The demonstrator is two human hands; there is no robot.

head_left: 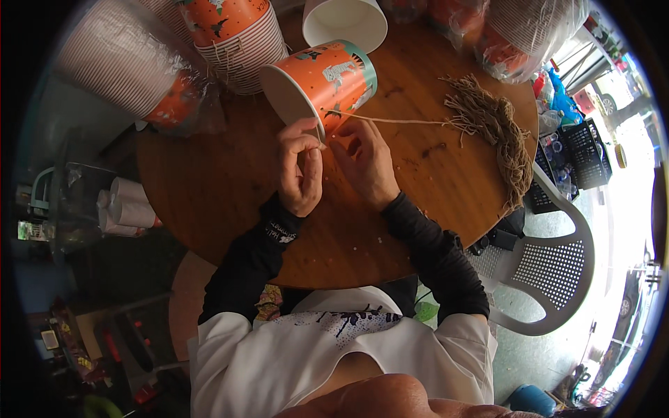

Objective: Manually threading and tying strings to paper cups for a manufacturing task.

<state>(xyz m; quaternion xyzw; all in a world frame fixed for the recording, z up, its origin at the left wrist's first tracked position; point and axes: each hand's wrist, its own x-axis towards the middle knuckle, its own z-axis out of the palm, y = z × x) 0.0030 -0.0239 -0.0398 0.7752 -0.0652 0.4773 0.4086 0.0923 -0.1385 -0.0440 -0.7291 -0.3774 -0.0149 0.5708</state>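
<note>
An orange paper bucket (350, 78) with a teal band and printed figures lies tilted on its side, its open mouth toward the left. My left hand (301, 171) is closed at the lower edge of that mouth, fingertips pinched against the rim. Close by on the right, my right hand (367, 161) has curled fingers against the bucket's lower side; whatever its fingertips hold is hidden. A tan cord (401, 121) runs from the bucket's wall near the rim, past my right hand, to a bundle of cords (491, 125) lying on the table.
The round wooden table (230, 188) carries a white-mouthed bucket (345, 24) at the back. Nested bucket stacks stand back left (240, 52), with plastic-wrapped stacks (132, 70) beside them and more wrapped ones (523, 42) back right. A grey plastic chair (550, 272) is at the right.
</note>
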